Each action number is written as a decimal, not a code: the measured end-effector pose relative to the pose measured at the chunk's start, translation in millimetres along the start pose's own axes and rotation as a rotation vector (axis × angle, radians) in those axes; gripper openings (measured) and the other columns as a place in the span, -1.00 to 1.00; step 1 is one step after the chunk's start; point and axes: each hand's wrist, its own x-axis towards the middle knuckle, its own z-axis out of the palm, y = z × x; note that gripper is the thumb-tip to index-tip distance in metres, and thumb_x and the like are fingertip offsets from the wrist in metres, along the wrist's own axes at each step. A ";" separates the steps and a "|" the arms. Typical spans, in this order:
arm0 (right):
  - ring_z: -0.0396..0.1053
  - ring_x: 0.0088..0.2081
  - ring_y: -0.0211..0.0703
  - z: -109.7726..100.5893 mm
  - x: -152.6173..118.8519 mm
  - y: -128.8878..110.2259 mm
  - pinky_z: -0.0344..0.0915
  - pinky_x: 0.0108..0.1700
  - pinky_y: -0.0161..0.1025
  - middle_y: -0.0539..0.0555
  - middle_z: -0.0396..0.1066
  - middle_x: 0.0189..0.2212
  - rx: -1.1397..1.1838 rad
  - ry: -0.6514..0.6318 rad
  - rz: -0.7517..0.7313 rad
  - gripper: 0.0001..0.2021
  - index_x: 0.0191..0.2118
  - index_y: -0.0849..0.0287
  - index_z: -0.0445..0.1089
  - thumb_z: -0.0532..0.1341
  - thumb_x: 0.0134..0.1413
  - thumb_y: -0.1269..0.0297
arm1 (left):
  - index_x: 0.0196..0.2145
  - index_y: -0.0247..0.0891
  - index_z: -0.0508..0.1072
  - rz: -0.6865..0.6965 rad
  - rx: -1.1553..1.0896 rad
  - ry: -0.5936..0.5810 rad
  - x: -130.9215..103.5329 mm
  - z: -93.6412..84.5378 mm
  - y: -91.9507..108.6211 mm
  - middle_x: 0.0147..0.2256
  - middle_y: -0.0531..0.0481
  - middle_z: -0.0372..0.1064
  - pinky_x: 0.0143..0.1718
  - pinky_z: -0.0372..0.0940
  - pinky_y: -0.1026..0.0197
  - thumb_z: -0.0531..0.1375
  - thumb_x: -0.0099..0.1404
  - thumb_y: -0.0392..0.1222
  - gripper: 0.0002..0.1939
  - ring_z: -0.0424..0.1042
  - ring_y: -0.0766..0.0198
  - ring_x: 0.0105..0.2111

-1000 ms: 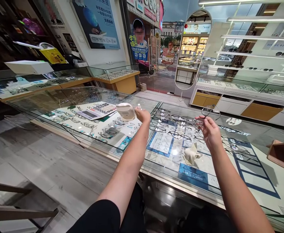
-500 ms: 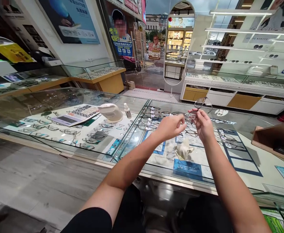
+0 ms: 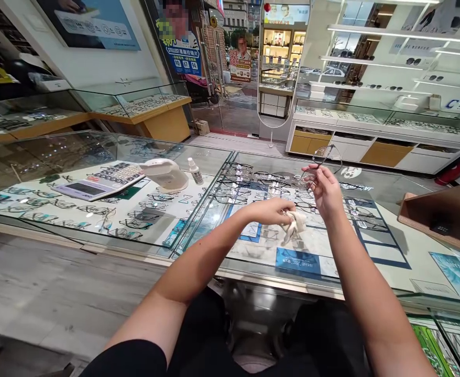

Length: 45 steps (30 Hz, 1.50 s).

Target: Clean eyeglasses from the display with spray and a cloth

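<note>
My right hand (image 3: 326, 192) is raised over the glass display counter, its fingers closed on a pair of thin-framed glasses (image 3: 338, 157). One lens stands above the fingers, and the other is partly seen at their left. Lower and to the left, my left hand (image 3: 271, 210) grips a crumpled cream cloth (image 3: 296, 222) just above the glass top. Under the glass lie rows of eyeglasses (image 3: 236, 183). A blue and white card (image 3: 298, 261) is below the cloth, near the counter's front edge.
On the counter's left part are a large calculator (image 3: 96, 183), a white device (image 3: 165, 174) and a small spray bottle (image 3: 195, 172). A wooden box-like stand (image 3: 442, 217) is at the right. An oval mirror (image 3: 279, 63) and lit shelves stand behind.
My left hand has moved down from beside the glasses and taken hold of the cloth, which lay on the counter. My right hand still holds the glasses up. The camera view has shifted slightly.
</note>
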 end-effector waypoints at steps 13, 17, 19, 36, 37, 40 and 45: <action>0.50 -0.26 -0.27 -1.0 -1.7 -3.7 0.42 -0.25 -0.34 0.04 0.67 -0.06 0.025 0.005 -0.008 -0.71 -0.10 0.00 0.63 0.49 0.14 0.00 | -0.17 -0.34 0.51 -0.109 -1.033 0.418 6.6 -33.7 -19.2 -0.32 -0.06 0.55 -0.35 0.38 0.28 0.40 0.23 -0.07 -0.68 0.53 0.27 -0.39; 0.50 -0.26 -0.24 -0.3 -2.4 -3.2 0.42 -0.25 -0.31 0.04 0.67 -0.06 0.009 -0.003 -0.013 -0.71 -0.10 0.00 0.62 0.48 0.15 -0.01 | -0.11 -0.33 0.53 -0.037 -1.013 0.362 1.9 -32.7 -18.1 -0.24 -0.04 0.61 -0.30 0.38 0.30 0.45 0.00 -0.32 -0.55 0.56 0.28 -0.33; 0.50 -0.27 -0.24 0.0 -2.8 -3.7 0.43 -0.24 -0.30 0.05 0.66 -0.06 0.005 -0.006 -0.013 -0.70 -0.09 0.01 0.61 0.47 0.15 -0.02 | -0.08 -0.33 0.54 -0.030 -1.023 0.346 0.0 -33.3 -17.6 -0.22 -0.03 0.63 -0.31 0.36 0.31 0.35 -0.12 -0.43 -0.45 0.56 0.28 -0.33; 0.60 0.02 0.00 11.5 -17.7 -15.0 0.42 0.24 -0.01 0.08 0.67 -0.06 -0.046 -0.281 0.022 -0.75 -0.08 -0.02 0.61 0.41 0.25 -0.02 | -0.21 -0.35 0.63 -0.038 -0.739 0.296 0.5 -26.0 -23.3 -0.31 0.02 0.56 -0.21 0.23 0.28 0.53 0.10 0.03 -0.57 0.44 0.31 -0.31; 0.60 0.02 0.01 11.7 -18.7 -15.1 0.43 0.24 0.01 0.07 0.67 -0.06 -0.040 -0.315 0.039 -0.75 -0.08 -0.02 0.61 0.42 0.25 -0.02 | -0.21 -0.35 0.62 -0.041 -0.720 0.296 -0.1 -24.9 -21.8 -0.31 0.02 0.55 -0.20 0.22 0.27 0.52 0.11 0.04 -0.57 0.43 0.30 -0.30; 0.60 0.04 0.03 11.0 -19.5 -12.3 0.45 0.22 0.02 0.08 0.67 -0.07 -0.077 -0.368 0.076 -0.72 -0.09 -0.01 0.62 0.44 0.22 -0.05 | -0.18 -0.36 0.61 -0.066 -0.700 0.302 -0.4 -21.6 -17.9 -0.27 -0.02 0.56 -0.18 0.23 0.23 0.51 0.10 0.07 -0.52 0.45 0.25 -0.27; 0.58 0.07 0.01 7.2 -17.5 -2.5 0.44 0.22 -0.04 0.06 0.66 -0.04 -0.200 -0.375 0.088 -0.68 -0.07 -0.01 0.62 0.45 0.20 -0.08 | -0.18 -0.37 0.61 -0.052 -0.675 0.324 4.6 -17.8 -19.3 -0.25 -0.05 0.57 -0.13 0.24 0.22 0.54 0.05 0.07 -0.49 0.45 0.24 -0.23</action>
